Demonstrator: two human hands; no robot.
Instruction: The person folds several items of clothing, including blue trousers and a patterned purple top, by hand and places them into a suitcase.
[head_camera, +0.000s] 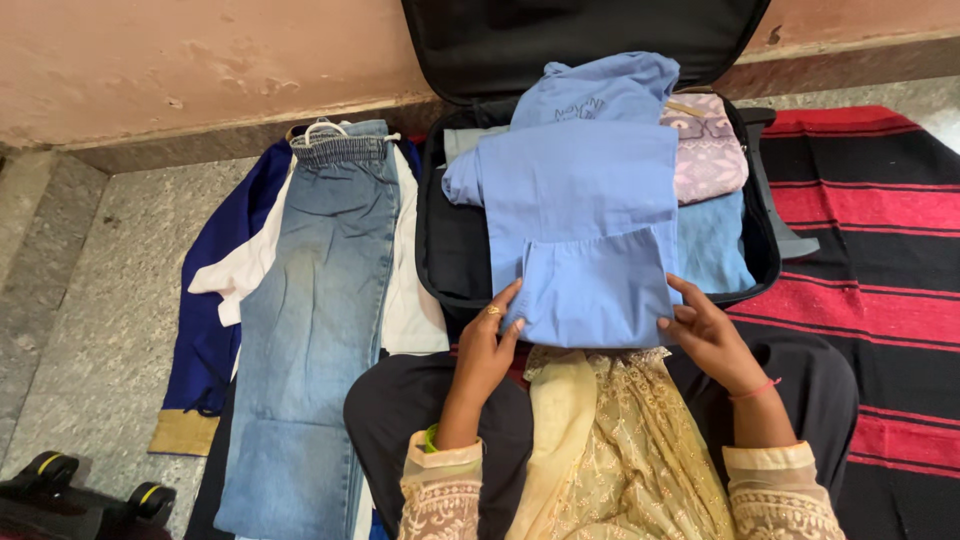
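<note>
So the light blue shirt (580, 215) is folded up and lying across the open black suitcase (440, 250), with its bottom flap hanging over the near rim, right at the center of the view. Both hands are on that flap. The left hand (490, 345) sits at the flap's 8 o'clock corner, fingers curled around the edge and pinching the cloth, a ring showing on one finger. The right hand (705, 335) is at the 4 o'clock corner, fingers bent and gripping the side edge the same way.

At 12 o'clock from the shirt there's another blue garment (600, 90) bunched against the raised suitcase lid (580, 35). At about 2 o'clock, inside the case, a pale pink patterned cloth (705, 150) lies folded, and just under it at 3 o'clock there's a lighter blue folded piece (715, 245).

Down at 6 o'clock, a yellow lacy scarf (610, 440) drapes over the person's lap, over black trousers (400, 410).

Out at 9 o'clock, a pair of faded jeans (310, 320) lies flat on the grey stone floor (100, 280), on top of a white garment (415, 300) and a dark blue one with a gold hem (200, 340). At 3 o'clock, a red and black striped rug (880, 250) runs under the case. Some black wheels (60, 490) peek in at 8 o'clock, far corner.
</note>
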